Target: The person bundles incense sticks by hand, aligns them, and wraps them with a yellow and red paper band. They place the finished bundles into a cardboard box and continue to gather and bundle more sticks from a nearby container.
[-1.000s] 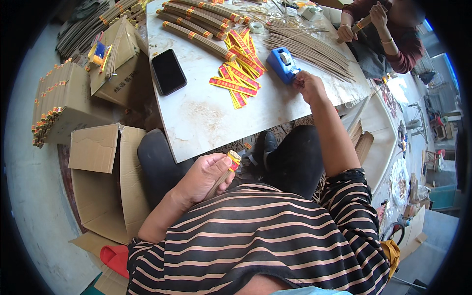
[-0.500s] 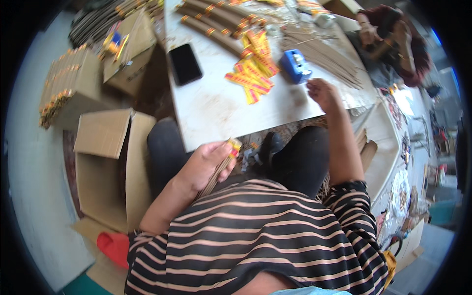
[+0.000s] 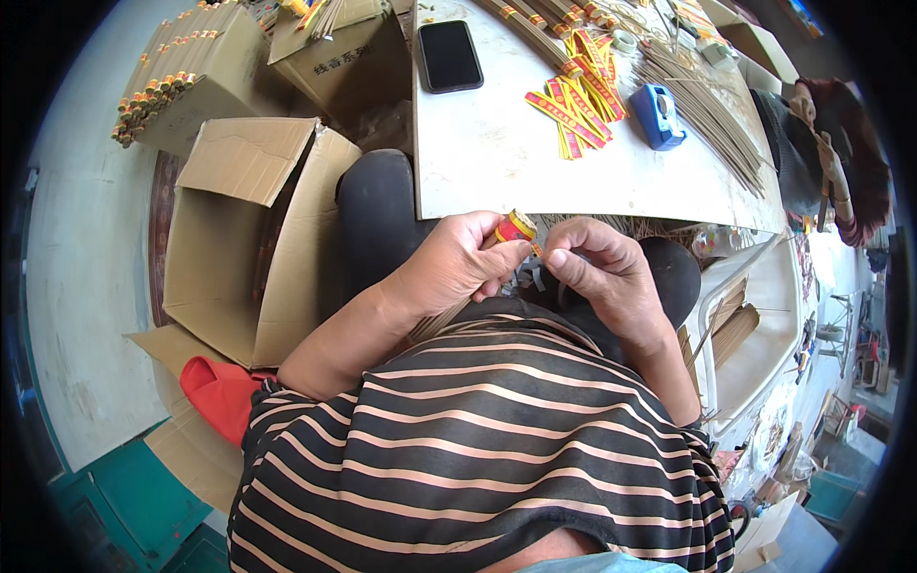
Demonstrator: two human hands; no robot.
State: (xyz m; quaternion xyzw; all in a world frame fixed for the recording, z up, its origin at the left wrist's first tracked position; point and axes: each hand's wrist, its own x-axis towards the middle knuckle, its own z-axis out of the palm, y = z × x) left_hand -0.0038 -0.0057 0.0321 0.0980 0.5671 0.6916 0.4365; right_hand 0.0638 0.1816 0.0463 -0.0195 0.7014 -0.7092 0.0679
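Red-and-yellow banding (image 3: 517, 227) wraps the upper end of a brown stick bundle (image 3: 440, 320), positioned between striped shirt (image 3: 497, 430) and near edge of desk (image 3: 478, 177). Left hand (image 3: 460, 260): grip wrapped around bundle. Right hand (image 3: 607, 277): thumb and forefinger narrow, tips just beside the banded end; cannot tell whether anything sits between them. Small gap separates hands. White surface runs from near edge up to paper strips (image 3: 578, 110); phone (image 3: 451, 55) lies near left edge, blue tape dispenser (image 3: 657, 116) right of strips. Open carton (image 3: 304, 253) stands to the left.
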